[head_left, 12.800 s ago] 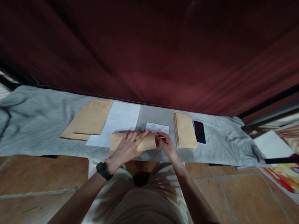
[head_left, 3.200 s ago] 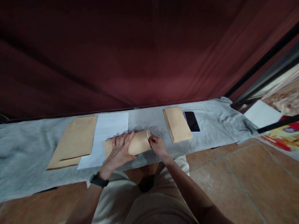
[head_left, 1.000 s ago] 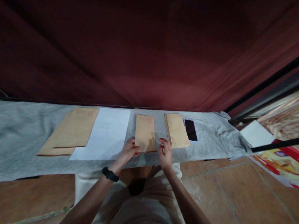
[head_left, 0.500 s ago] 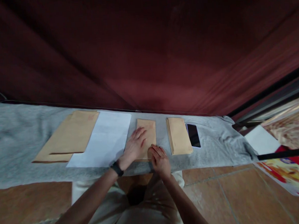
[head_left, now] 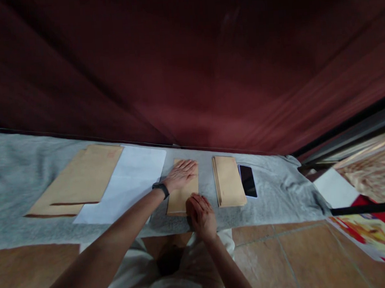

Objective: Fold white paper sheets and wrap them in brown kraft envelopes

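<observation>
The left hand lies flat, fingers straight, gripping nothing, on the brown envelope atop grey cloth — uneven pressure from the right hand, curled, its hold unclear, could crease it.

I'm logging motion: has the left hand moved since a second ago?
Yes: judged against the phone, the left hand has moved forward and rightward, farther over the middle envelope.

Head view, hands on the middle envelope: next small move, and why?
Probably sweep the right hand leftward along the near edge of the middle envelope, pressing lightly. The left hand lies flat across its far part, which should steady it; the right hand is at the near right corner, and the near edge to its left is uncovered.
</observation>
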The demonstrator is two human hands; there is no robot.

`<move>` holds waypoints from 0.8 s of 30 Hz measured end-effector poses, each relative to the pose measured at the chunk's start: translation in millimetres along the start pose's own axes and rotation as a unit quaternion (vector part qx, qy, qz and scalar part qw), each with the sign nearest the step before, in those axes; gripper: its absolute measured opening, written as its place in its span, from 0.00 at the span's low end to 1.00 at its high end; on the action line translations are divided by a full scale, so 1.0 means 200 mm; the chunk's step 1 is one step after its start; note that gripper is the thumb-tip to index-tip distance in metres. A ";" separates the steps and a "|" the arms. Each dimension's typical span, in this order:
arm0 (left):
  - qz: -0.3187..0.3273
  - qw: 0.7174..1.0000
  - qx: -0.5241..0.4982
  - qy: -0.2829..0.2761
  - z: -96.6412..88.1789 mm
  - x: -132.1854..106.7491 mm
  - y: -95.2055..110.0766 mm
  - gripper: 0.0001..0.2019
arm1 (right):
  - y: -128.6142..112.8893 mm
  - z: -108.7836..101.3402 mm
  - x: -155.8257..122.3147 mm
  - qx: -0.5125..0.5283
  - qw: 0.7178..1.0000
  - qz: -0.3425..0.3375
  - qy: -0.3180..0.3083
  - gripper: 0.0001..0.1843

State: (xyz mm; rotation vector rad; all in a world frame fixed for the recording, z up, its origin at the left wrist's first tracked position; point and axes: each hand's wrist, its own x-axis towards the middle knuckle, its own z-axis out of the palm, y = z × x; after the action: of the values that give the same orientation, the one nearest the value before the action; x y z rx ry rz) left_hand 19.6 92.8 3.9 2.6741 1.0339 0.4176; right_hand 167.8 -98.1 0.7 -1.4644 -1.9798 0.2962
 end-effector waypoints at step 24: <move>0.047 0.999 0.015 0.016 0.04 -0.44 0.29 0.26 | -0.01 0.02 -0.01 -0.039 0.999 0.003 0.033 0.19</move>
State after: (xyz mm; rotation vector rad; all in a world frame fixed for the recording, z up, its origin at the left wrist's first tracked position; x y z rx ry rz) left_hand -4.3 -10.8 0.0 2.7596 0.9336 0.4691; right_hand 163.6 -99.4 -2.3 -1.5096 -1.9534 0.1715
